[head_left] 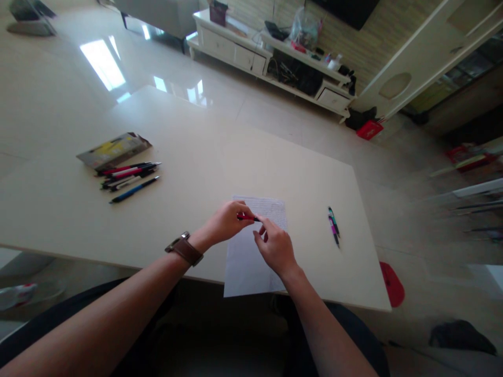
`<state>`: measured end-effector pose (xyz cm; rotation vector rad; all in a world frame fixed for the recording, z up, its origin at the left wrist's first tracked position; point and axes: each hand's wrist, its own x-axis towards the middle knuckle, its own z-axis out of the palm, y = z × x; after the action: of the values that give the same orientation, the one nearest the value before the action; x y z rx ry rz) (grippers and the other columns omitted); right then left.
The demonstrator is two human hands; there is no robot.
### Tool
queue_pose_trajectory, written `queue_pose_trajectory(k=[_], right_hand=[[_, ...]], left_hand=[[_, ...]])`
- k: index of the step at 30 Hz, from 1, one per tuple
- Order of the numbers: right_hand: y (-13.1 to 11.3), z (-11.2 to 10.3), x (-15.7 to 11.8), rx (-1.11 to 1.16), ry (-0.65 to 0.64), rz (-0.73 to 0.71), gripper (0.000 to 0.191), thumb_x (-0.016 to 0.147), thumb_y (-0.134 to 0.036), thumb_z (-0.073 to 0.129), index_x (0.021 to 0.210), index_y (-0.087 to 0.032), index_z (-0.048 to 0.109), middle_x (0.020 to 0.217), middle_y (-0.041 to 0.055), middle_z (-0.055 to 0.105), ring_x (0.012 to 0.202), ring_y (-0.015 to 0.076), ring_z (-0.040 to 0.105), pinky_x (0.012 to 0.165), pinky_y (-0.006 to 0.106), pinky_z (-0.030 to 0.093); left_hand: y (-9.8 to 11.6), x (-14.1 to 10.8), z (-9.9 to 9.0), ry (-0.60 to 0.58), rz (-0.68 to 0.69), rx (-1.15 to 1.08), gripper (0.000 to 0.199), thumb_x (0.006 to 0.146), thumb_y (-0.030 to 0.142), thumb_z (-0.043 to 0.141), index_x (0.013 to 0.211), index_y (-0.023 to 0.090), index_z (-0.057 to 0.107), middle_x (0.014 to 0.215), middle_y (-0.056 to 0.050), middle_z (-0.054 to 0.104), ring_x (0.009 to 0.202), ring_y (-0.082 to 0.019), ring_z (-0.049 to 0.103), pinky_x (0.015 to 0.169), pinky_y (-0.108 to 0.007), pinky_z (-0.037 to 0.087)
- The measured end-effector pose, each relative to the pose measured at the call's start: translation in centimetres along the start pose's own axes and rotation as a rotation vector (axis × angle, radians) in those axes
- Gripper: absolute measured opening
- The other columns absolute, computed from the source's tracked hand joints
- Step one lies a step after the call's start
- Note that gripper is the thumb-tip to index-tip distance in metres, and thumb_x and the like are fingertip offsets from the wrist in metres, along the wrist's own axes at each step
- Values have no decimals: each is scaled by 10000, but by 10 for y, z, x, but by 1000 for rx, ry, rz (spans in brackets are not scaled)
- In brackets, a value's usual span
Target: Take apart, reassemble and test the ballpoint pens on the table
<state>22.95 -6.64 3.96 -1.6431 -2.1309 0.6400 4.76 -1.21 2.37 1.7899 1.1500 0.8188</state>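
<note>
My left hand (pixel 229 219), with a brown-strapped watch (pixel 184 248) at the wrist, is closed around a red pen (pixel 244 216). The pen lies almost level and its dark end points right. At that end are the fingertips of my right hand (pixel 274 245), its thumb and fingers curled with a gap between them. Whether they grip the pen or only touch it is hard to make out. Beneath both hands a sheet of paper (pixel 247 267) reaches over the table's front edge, with rows of writing on its upper part.
On the white table (pixel 196 157), several pens (pixel 129 175) lie at the left by a grey and yellow box (pixel 113 150). Two pens (pixel 334 226) lie at the right. Across the floor stands a white TV cabinet (pixel 236 50). A red object (pixel 392 284) sits beyond the right edge.
</note>
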Motion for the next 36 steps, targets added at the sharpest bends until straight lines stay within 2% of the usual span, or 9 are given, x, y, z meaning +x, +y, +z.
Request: queue_pose_trajectory(k=[4, 7, 10, 12, 15, 19, 22, 29, 36], right_hand=[[8, -2, 1, -264, 11, 87, 181, 962, -291, 533, 1103, -256, 642, 818, 52, 697, 681, 197, 606, 598, 302, 276], [14, -8, 2, -332, 48, 114, 142, 969, -265, 501, 1055, -249, 614, 832, 56, 688, 652, 195, 575, 582, 312, 207], [18, -12, 3, -289, 82, 84, 141, 983, -296, 475, 968, -232, 600, 868, 50, 663, 677, 179, 560, 585, 304, 227], [19, -11, 4, -196, 87, 40, 271, 1009, -361, 436, 842, -209, 587, 839, 55, 637, 705, 172, 562, 603, 294, 277], [19, -5, 5, 111, 47, 17, 308, 1014, -374, 418, 851, -200, 613, 728, 26, 602, 681, 155, 570, 639, 275, 358], [26, 10, 4, 460, -35, 100, 199, 933, -313, 526, 1027, -185, 647, 753, 4, 651, 667, 144, 605, 657, 260, 433], [38, 25, -2, 500, -19, 144, 150, 844, -309, 620, 782, -173, 626, 720, 12, 638, 670, 148, 589, 648, 261, 438], [60, 52, -19, 479, -22, 117, 184, 757, -292, 672, 631, -178, 600, 622, -1, 599, 593, 134, 508, 601, 262, 385], [54, 54, -19, 460, 37, 123, 180, 825, -356, 651, 782, -181, 669, 753, 27, 674, 693, 161, 592, 669, 273, 443]], left_hand=[[-1, -3, -5, -207, 9, -28, 244, 833, 324, 687, 1027, 188, 744, 906, -58, 726, 799, -156, 662, 735, -286, 536], [-10, -6, -15, -266, 18, 88, 600, 741, 436, 774, 1274, 204, 627, 1205, -110, 686, 1086, -233, 647, 928, -377, 522], [-25, -15, -17, -259, -33, 398, 899, 638, 407, 849, 1440, 233, 480, 1557, -180, 403, 1416, -347, 403, 1121, -510, 372], [-33, -22, -11, -285, -114, 571, 1011, 630, 325, 859, 1513, 226, 375, 1640, -200, 224, 1497, -380, 249, 1173, -582, 261], [-36, -32, 5, -298, -198, 684, 1067, 672, 306, 838, 1562, 191, 260, 1651, -218, 158, 1526, -378, 161, 1191, -639, 161], [-33, -45, 21, -355, -145, 686, 1126, 663, 389, 846, 1572, 176, 217, 1647, -203, 194, 1534, -359, 135, 1210, -622, 116], [-30, -55, 27, -377, -95, 678, 1146, 655, 428, 849, 1575, 181, 211, 1641, -193, 229, 1534, -354, 135, 1222, -601, 86], [-28, -61, 31, -372, -61, 679, 1132, 671, 455, 837, 1574, 172, 216, 1628, -204, 258, 1529, -367, 146, 1226, -582, 90], [-31, -60, 36, -348, -36, 700, 1179, 644, 463, 855, 1580, 188, 193, 1615, -219, 280, 1522, -391, 157, 1218, -595, 99]])
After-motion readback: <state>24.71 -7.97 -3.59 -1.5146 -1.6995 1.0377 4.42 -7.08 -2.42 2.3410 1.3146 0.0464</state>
